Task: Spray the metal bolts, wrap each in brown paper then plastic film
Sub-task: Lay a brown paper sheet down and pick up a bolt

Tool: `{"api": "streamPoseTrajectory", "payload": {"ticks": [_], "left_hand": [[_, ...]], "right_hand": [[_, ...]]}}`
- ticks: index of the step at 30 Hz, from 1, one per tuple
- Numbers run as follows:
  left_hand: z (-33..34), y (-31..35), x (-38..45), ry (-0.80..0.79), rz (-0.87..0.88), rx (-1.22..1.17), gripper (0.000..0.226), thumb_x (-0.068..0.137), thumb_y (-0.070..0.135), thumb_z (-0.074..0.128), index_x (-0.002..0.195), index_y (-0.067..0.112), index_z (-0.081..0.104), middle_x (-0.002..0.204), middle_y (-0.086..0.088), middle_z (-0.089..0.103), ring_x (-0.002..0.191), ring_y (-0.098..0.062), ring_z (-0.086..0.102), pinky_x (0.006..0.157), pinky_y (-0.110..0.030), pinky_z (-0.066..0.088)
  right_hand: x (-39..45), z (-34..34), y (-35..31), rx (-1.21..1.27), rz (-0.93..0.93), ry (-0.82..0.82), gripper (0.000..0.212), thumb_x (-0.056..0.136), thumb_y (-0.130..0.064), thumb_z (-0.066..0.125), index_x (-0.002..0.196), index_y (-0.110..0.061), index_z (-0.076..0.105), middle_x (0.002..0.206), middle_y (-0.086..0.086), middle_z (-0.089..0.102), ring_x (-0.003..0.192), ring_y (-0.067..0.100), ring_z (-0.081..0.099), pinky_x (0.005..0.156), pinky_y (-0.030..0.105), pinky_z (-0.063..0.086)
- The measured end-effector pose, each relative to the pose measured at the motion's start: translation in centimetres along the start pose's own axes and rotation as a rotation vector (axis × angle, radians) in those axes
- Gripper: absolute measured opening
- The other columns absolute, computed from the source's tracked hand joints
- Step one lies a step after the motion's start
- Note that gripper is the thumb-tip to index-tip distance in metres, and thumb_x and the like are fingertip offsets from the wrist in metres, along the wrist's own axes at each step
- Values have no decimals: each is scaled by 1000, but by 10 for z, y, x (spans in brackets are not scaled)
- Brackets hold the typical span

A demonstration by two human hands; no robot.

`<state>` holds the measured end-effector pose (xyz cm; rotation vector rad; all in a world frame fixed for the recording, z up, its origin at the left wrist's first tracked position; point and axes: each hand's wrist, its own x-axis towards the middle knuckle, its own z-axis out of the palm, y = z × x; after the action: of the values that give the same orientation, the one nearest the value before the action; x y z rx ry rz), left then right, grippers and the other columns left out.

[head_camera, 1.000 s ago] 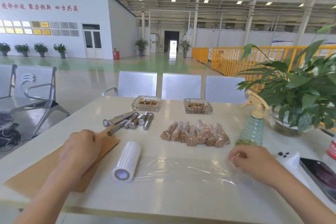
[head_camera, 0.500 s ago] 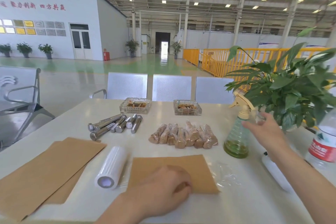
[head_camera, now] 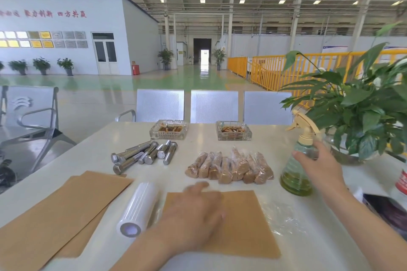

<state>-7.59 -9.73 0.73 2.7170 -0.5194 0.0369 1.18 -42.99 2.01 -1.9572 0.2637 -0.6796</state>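
My right hand [head_camera: 317,166] curls around the spray bottle [head_camera: 297,174]; my left hand [head_camera: 196,213] lies flat, fingers relaxed, on a brown paper sheet [head_camera: 244,226] over plastic film [head_camera: 279,218]. Bare metal bolts [head_camera: 145,154] lie farther back on the table [head_camera: 220,145], wrapped bolts [head_camera: 231,167] beside them.

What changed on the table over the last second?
The left hand carried one brown paper sheet from the stack and now presses it flat over the plastic film. The right hand let go of the film, reached up and now touches the spray bottle; a full grip is unclear. The bolts, wrapped bundles and film roll stayed put.
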Motion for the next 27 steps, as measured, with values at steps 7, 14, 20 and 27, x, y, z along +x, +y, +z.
{"api": "streamPoseTrajectory", "payload": {"ticks": [7,14,20,27], "left_hand": [[-65,-60,100,31,-485,300,47,98,15,40,143,23,48,147,-11,47,135,-34,45,105,-47,45],[-48,-80,116,-132,-452,504,43,95,11,45,136,6,57,140,-15,54,128,-34,55,104,-44,50],[-83,-89,115,-98,-223,335,41,92,7,54,120,31,71,118,3,68,110,-19,67,87,-29,57],[-67,-115,119,-255,99,700,73,82,-4,47,142,39,49,143,8,44,134,-23,43,110,-37,38]], "right_hand": [[2,0,2,-65,-38,-22,43,91,-41,73,129,-36,53,96,-22,57,96,18,58,76,33,39],[5,0,7,-94,-83,-35,32,91,-44,71,116,-44,51,102,-16,63,94,10,60,73,35,43],[5,2,8,-111,-111,-26,34,90,-47,71,116,-45,49,98,-18,62,94,15,61,74,35,42],[3,1,7,-119,-101,-36,35,91,-49,70,119,-44,49,102,-16,62,97,18,62,78,37,45]]}}
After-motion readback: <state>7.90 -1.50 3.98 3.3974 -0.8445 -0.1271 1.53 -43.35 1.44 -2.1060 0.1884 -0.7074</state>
